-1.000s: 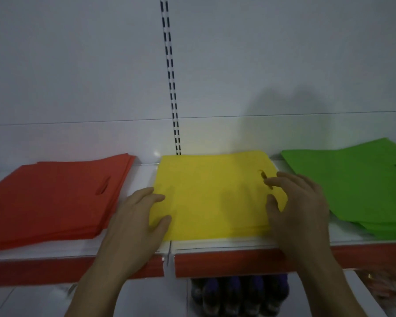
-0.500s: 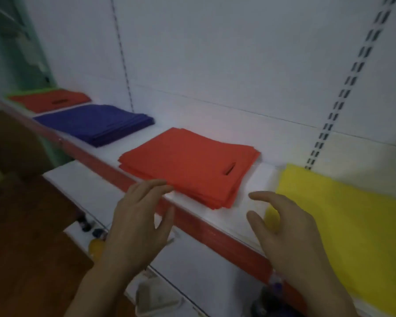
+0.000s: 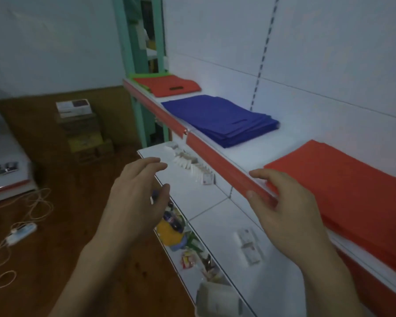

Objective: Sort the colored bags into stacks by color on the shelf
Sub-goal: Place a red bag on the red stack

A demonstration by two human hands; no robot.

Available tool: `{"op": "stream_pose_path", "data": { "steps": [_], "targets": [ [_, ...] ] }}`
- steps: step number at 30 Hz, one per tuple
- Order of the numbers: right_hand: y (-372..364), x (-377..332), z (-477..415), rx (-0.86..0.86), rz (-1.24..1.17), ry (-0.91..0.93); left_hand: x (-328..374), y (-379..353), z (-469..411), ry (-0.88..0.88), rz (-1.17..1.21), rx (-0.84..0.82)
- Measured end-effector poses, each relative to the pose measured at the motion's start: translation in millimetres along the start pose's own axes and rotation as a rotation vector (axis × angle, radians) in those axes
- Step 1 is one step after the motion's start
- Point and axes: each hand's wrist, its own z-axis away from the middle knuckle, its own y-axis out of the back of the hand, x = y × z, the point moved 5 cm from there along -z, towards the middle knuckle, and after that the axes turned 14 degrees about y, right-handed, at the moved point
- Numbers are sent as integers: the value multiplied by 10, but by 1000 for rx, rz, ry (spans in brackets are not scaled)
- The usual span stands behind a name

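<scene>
Left hand [image 3: 135, 202]: in the air in front of the lower shelf [image 3: 192, 202], fingers loosely curved and spread, grip slack, holding nothing. Right hand [image 3: 283, 211]: raised at the red front edge of the shelf [image 3: 215, 154], fingers relaxed, grip likewise holding nothing. Its forefinger lies over the edge, just beside the near corner of the red stack [image 3: 352, 191]; contact with stack or shelf cannot be told.

Red stack: flat on the shelf, nearest, at right. Blue stack [image 3: 222, 120]: next along the same shelf, apart from the red one, its layers fanned at the right side. At the far end, a red bag [image 3: 169, 86] lies on a green bag [image 3: 142, 75], of which only an edge shows.

The lower shelf carries a row of small white packets [image 3: 187, 161]. Boxes [image 3: 82, 124] stand on the wooden floor [image 3: 55, 202] at left, with a cable [image 3: 20, 232] nearby.
</scene>
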Motion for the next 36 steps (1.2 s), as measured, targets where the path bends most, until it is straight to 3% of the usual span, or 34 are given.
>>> {"op": "stream_pose_path", "data": {
  "steps": [16, 29, 36],
  "targets": [
    [-2511, -493, -2622, -107, -159, 13, -2185, 384, -2559, 95, -34, 13],
    [-4015, -200, -4788, -98, -118, 23, -2948, -229, -5004, 23, -26, -101],
    [-4240, 293, -5287, -52, 52, -113, -2898, -703, -6156, -70, 155, -156]
  ]
}}
